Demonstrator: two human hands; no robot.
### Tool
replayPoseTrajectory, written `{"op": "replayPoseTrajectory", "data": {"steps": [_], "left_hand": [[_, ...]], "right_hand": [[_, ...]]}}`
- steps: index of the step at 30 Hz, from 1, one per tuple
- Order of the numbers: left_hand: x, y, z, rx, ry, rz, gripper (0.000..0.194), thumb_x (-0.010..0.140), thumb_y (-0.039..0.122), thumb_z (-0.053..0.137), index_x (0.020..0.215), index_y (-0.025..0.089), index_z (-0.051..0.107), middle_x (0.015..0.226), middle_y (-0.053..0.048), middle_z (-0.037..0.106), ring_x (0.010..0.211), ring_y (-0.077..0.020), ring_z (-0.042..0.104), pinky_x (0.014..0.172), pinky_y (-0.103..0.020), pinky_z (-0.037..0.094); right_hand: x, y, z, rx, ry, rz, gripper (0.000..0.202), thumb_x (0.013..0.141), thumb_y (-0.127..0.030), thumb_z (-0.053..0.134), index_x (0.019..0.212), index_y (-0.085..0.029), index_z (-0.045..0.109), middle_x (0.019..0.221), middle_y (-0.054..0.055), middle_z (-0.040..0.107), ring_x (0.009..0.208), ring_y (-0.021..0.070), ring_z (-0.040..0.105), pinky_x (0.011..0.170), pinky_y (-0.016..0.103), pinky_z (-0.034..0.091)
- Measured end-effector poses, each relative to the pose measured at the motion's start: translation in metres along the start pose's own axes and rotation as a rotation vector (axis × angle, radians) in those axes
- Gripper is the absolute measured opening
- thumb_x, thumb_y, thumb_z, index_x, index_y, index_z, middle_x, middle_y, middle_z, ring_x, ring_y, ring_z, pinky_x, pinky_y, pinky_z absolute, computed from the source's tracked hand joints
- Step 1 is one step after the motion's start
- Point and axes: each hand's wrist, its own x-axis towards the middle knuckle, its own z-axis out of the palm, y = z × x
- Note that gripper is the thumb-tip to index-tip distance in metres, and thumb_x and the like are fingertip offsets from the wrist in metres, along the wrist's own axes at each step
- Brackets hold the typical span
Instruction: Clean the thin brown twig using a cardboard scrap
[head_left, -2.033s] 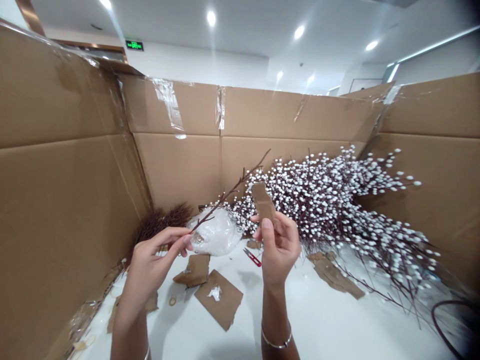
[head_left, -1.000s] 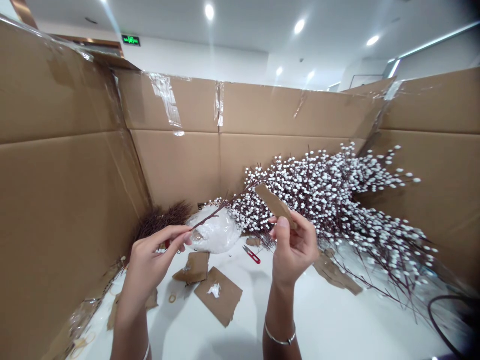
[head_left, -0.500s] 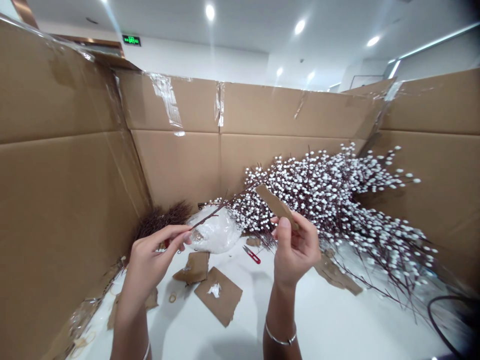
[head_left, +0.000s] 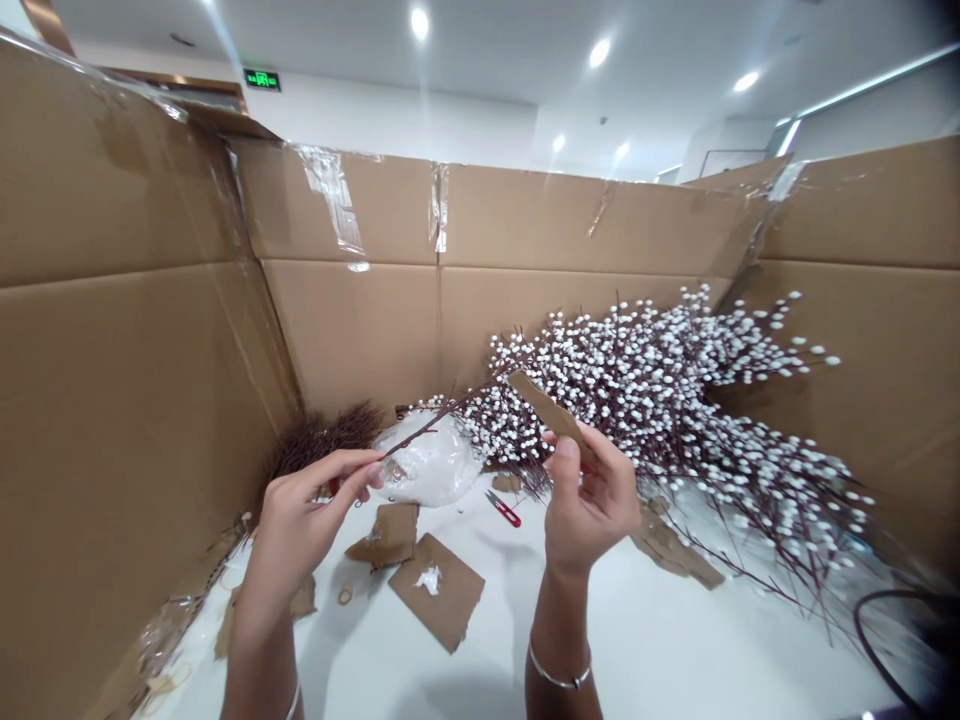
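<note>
Between thumb and fingers, my left hand [head_left: 315, 510] pinches the lower end of a dark brown stem [head_left: 420, 432], which slants up to the right. My right hand [head_left: 589, 495] grips a narrow torn cardboard strip [head_left: 551, 408] that points up and left. Behind that hand lies a large heap of brown branches with white buds [head_left: 645, 380]. A clear plastic bag of white bits [head_left: 435, 465] sits behind the stem. Red-handled snips [head_left: 504, 509] rest on the white table [head_left: 495, 670] between my hands.
Cardboard walls [head_left: 352, 330] surround the table at left, back and right. Torn cardboard pieces [head_left: 442, 595] and a small yellowish ring [head_left: 345, 595] lie in front. Bare dark twigs [head_left: 330, 435] are at back left, and a black cable [head_left: 870, 640] curves at right.
My right hand and the cardboard strip have shifted very slightly left. My left hand and the stem look unmoved.
</note>
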Motion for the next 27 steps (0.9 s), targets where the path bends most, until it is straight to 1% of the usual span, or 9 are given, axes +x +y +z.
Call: {"op": "replayPoseTrajectory", "data": {"steps": [5,9,15,20,24,27], "left_hand": [[0.0,0.0004,0.0008,-0.002,0.004,0.003,0.016,0.09,0.036,0.063,0.095,0.024,0.073,0.074,0.003,0.071,0.063,-0.0115,0.063,0.061,-0.023,0.048],[-0.0002,-0.0004,0.0005,0.001,-0.002,0.001,0.016,0.09,0.036,0.062,0.095,0.025,0.073,0.074,0.003,0.071,0.063,-0.011,0.063,0.06,-0.022,0.047],[0.0003,-0.0003,-0.0003,0.01,-0.007,0.0,0.017,0.09,0.037,0.062,0.094,0.025,0.073,0.074,0.003,0.071,0.064,-0.0108,0.064,0.062,-0.022,0.048],[0.0012,0.0007,0.0,0.018,-0.005,-0.001,0.019,0.09,0.037,0.062,0.095,0.024,0.074,0.074,0.002,0.072,0.064,-0.0122,0.065,0.061,-0.022,0.049],[0.0011,0.0014,-0.0002,0.016,-0.008,0.006,0.019,0.09,0.037,0.062,0.095,0.023,0.073,0.074,0.001,0.072,0.063,-0.0131,0.065,0.061,-0.023,0.05],[0.0006,0.0002,-0.0001,0.023,-0.01,0.004,0.02,0.09,0.038,0.062,0.094,0.023,0.073,0.074,0.0,0.072,0.064,-0.0134,0.065,0.06,-0.024,0.049]], "right_hand": [[0.0002,0.0009,-0.0005,-0.032,-0.029,-0.015,0.027,0.086,-0.01,0.064,0.107,-0.025,0.071,0.088,0.001,0.074,0.072,0.0145,0.072,0.059,0.026,0.058],[0.0001,0.0014,-0.0002,-0.025,-0.004,-0.01,0.026,0.086,-0.011,0.064,0.108,-0.023,0.071,0.087,0.001,0.074,0.07,0.0139,0.072,0.055,0.024,0.056],[-0.0002,0.0033,0.001,-0.041,-0.011,-0.016,0.024,0.086,-0.011,0.065,0.105,-0.023,0.071,0.088,0.001,0.074,0.071,0.0139,0.072,0.057,0.025,0.058],[-0.0007,0.0026,0.0009,-0.033,0.003,-0.008,0.026,0.087,-0.011,0.064,0.108,-0.024,0.07,0.087,0.001,0.074,0.072,0.0152,0.073,0.054,0.025,0.056],[-0.0014,0.0014,0.0002,-0.05,-0.026,0.034,0.024,0.087,-0.014,0.064,0.107,-0.025,0.071,0.089,0.002,0.074,0.075,0.0167,0.073,0.058,0.028,0.058],[-0.0014,0.0018,-0.0003,-0.063,-0.041,0.039,0.022,0.087,-0.015,0.064,0.105,-0.025,0.071,0.091,0.002,0.075,0.076,0.0173,0.073,0.061,0.03,0.059]]}}
